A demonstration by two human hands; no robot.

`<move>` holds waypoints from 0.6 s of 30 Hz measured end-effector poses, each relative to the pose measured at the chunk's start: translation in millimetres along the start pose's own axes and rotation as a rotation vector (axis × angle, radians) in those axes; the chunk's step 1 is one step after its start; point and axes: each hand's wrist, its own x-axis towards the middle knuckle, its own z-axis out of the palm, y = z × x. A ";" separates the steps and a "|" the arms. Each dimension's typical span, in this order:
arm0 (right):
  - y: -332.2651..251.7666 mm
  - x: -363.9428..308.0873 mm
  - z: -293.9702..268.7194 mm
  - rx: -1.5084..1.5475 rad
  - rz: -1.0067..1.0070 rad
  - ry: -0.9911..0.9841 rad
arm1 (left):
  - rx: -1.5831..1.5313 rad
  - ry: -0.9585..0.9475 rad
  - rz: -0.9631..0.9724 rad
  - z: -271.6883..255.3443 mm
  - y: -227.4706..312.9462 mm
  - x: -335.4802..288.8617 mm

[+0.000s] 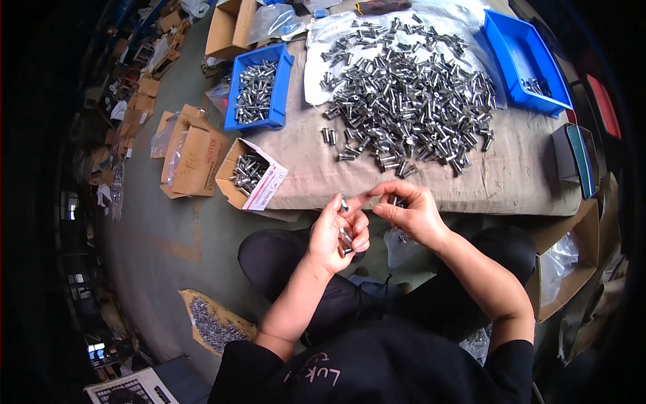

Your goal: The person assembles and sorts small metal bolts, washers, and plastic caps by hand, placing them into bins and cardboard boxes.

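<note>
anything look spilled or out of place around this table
One oddity: small grey metal pieces lie loose on a yellow-brown sheet on the grey-green floor, lower left, rather than boxed. They may be deliberately set there; I can't tell.

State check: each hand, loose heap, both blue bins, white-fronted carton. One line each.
Left hand: half-curled, holding metal pieces
Right hand: thumb and fingers closed around metal pieces
Loose heap: spread out, unboxed
Left blue bin: open, well filled
Right blue bin: open, mostly bare
White-fronted carton: open, holding pieces
</note>
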 end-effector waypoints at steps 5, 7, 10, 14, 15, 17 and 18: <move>-1.4 -0.3 -4.6 0.071 0.105 0.082 | -0.021 -0.035 -0.029 12.2 -13.8 -3.6; -1.1 1.0 -0.6 -0.174 -0.164 0.006 | -0.061 -0.073 -0.029 11.5 -19.4 -5.1; -3.5 -4.8 2.2 -0.412 -0.283 -0.045 | -0.061 -0.066 -0.079 8.3 -23.9 -5.8; -1.9 -5.5 2.2 -0.544 -0.405 -0.078 | 0.006 -0.074 -0.135 12.1 -26.8 -7.3; -1.1 -6.9 2.1 -0.543 -0.403 -0.074 | 0.011 -0.095 -0.131 11.3 -27.6 -7.8; 0.9 -9.6 2.4 -0.552 -0.391 -0.035 | 0.010 -0.102 -0.150 12.7 -28.8 -7.6; 0.8 -10.3 3.3 -0.550 -0.391 -0.035 | 0.009 -0.108 -0.162 13.5 -28.6 -8.4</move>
